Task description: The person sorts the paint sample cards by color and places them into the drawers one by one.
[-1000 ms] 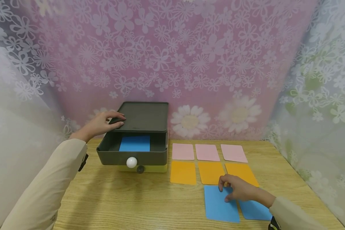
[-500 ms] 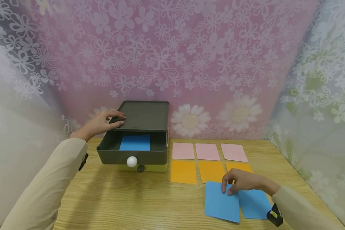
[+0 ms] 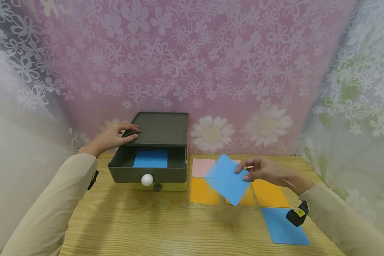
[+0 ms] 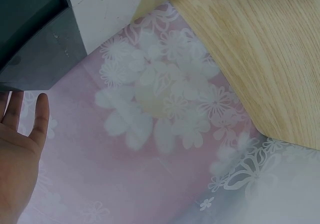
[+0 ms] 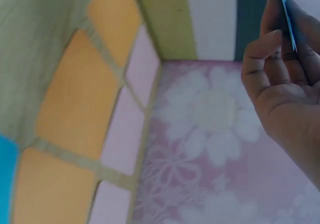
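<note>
1 thin, square blue card (image 3: 225,179), raised, edge-pinched by the right hand (image 3: 268,172) near square orange cards (image 3: 271,195), seems light, bendable, best edge-held; the left hand (image 3: 110,138), relaxed, touches a dark-grey box (image 3: 163,129).

No lettering or number can be read.

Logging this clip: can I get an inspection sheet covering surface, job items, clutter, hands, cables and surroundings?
Surface: wood-grain table.
Job items: held blue card, off the table; drawer unit with open upper drawer, blue card inside; blue card on the table; three orange cards, three pink cards, in rows.
Clutter: nothing seen.
Hands: left hand rests on the unit's top left edge; right hand pinches the held blue card.
Cables: nothing seen.
Surroundings: pink floral backdrop, paler floral drapery at right.
</note>
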Demonstrator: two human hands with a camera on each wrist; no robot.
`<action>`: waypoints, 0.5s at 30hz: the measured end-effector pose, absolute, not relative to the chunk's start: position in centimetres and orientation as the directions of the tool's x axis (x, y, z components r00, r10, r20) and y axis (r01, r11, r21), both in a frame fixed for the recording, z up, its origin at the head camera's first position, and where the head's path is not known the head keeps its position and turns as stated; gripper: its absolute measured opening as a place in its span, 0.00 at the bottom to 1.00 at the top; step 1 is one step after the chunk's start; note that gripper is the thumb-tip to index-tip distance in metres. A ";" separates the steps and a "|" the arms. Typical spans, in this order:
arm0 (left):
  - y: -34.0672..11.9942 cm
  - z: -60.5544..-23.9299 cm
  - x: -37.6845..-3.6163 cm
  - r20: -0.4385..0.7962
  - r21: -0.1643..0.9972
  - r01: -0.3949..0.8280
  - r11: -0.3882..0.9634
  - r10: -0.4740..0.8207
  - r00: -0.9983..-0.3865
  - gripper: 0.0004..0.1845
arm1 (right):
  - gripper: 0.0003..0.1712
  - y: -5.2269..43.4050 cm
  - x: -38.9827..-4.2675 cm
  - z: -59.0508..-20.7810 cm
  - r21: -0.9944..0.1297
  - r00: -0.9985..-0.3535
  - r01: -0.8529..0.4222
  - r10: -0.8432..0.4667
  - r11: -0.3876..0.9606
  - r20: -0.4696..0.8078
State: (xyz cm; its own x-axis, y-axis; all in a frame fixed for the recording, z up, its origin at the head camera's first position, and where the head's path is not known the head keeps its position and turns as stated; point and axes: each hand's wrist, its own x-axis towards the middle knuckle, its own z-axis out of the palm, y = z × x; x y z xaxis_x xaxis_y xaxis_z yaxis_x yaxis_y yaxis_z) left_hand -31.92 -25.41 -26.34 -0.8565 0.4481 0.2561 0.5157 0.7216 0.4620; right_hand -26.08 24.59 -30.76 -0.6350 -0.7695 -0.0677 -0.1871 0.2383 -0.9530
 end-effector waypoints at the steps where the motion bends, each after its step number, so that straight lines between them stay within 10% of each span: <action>1: -25.4 -26.4 -31.9 0.255 0.463 0.515 0.721 0.448 -0.857 0.18 | 0.13 24.3 -26.2 -30.1 -0.962 -0.624 -0.181 -0.780 0.205 -0.049; 15: -25.3 -26.3 -31.8 0.250 0.452 0.513 0.730 0.448 -0.858 0.18 | 0.15 14.4 -25.1 -24.8 -0.995 -0.616 -0.090 -0.787 0.039 0.025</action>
